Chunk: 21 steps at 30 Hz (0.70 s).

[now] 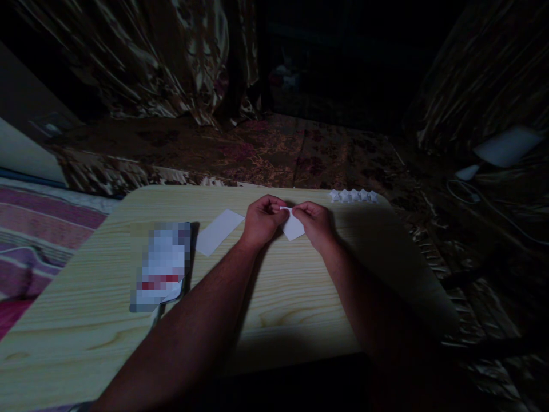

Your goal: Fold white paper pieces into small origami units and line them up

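Between my two hands is a small piece of white paper [293, 227], its lower end pointed like a folded corner. My left hand [263, 220] pinches its upper left edge between thumb and fingers. On the other side my right hand [315, 220] grips the upper right edge, thumb on top. The tips of several fingers are hidden behind the paper. Left of my left hand a white paper strip [220, 232] lies slanted on the wooden table [300, 309].
Several small white folded paper pieces [353, 195] stand in a row along the table's far right edge. A phone-like object [163, 266], pixelated over, lies at the left with a cable below it. Beyond are a patterned cloth-covered ledge [274, 143], curtains [171, 57] and a white lamp [508, 146].
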Each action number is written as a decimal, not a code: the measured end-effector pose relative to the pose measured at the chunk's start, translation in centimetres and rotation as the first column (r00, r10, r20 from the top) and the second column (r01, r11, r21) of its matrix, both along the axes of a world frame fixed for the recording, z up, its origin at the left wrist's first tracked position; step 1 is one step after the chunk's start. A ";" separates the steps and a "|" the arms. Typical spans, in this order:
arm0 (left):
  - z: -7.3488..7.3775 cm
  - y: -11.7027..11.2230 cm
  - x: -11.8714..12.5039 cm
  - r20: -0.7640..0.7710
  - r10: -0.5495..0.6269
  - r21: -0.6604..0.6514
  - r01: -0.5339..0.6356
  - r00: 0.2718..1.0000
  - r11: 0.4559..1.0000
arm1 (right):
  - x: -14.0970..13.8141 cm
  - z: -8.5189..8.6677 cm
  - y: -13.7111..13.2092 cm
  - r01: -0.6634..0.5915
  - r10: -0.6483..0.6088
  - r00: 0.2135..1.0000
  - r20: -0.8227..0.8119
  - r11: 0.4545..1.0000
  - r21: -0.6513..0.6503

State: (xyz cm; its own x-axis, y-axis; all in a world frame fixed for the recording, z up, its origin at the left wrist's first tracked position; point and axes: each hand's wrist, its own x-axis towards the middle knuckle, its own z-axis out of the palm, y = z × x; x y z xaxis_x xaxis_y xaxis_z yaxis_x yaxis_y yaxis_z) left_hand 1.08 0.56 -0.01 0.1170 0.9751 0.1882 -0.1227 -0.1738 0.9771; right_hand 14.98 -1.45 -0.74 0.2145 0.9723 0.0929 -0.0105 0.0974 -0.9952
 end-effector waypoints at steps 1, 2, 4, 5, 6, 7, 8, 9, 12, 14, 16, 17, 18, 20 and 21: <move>0.0 0.0 0.0 -0.001 0.000 0.001 0.000 1.000 1.000 | 0.0 0.0 0.0 0.000 0.000 1.000 -0.004 1.000 -0.002; 0.0 0.0 0.0 -0.004 -0.001 0.005 0.001 1.000 1.000 | 0.0 0.0 0.0 0.000 0.000 1.000 -0.008 1.000 -0.001; 0.0 0.0 0.0 -0.013 0.000 0.012 0.000 1.000 1.000 | 0.0 0.0 0.0 0.000 0.000 1.000 -0.015 1.000 0.001; 0.0 0.0 0.0 -0.017 0.000 0.013 0.000 1.000 1.000 | 0.0 0.1 0.0 0.000 0.000 1.000 -0.015 1.000 0.003; 0.1 -0.1 0.0 -0.017 0.001 0.011 0.000 1.000 1.000 | 0.0 0.1 0.0 0.000 0.000 1.000 -0.013 1.000 0.004; 0.1 -0.1 0.0 -0.015 0.000 0.006 0.000 1.000 1.000 | 0.0 0.1 -0.1 0.000 0.000 1.000 -0.011 1.000 0.005; 0.2 -0.1 0.0 -0.009 -0.002 -0.003 0.002 1.000 1.000 | 0.1 0.2 -0.1 -0.001 0.001 1.000 -0.011 1.000 0.004; 0.2 -0.2 0.1 0.000 -0.006 -0.015 0.006 1.000 1.000 | 0.1 0.2 -0.1 -0.003 0.003 1.000 -0.013 1.000 0.006; 0.4 -0.2 0.1 0.041 -0.024 -0.067 0.026 0.999 0.997 | 0.0 0.2 -0.2 -0.009 0.009 1.000 -0.026 1.000 0.008; 0.4 -0.1 0.1 0.068 -0.039 -0.099 0.045 0.997 0.994 | 0.0 0.3 -0.2 -0.009 0.009 1.000 -0.027 1.000 0.001; 0.3 0.1 0.0 0.082 -0.050 -0.108 0.059 0.995 0.992 | 0.0 0.3 -0.2 -0.005 0.005 1.000 -0.027 1.000 -0.005; 0.3 0.1 0.0 0.083 -0.053 -0.105 0.062 0.995 0.993 | 0.0 0.2 -0.1 -0.002 0.002 1.000 -0.026 1.000 -0.004; 0.2 0.2 0.0 0.083 -0.054 -0.100 0.062 0.995 0.993 | 0.0 0.2 -0.1 0.002 -0.002 1.000 -0.025 1.000 0.000; 0.1 0.3 -0.1 0.075 -0.049 -0.093 0.056 0.996 0.994 | 0.1 0.2 -0.1 0.004 -0.004 1.000 -0.024 1.000 0.010; 0.0 0.3 -0.1 0.067 -0.044 -0.090 0.050 0.997 0.995 | 0.1 0.2 -0.1 0.003 -0.002 1.000 -0.023 1.000 0.016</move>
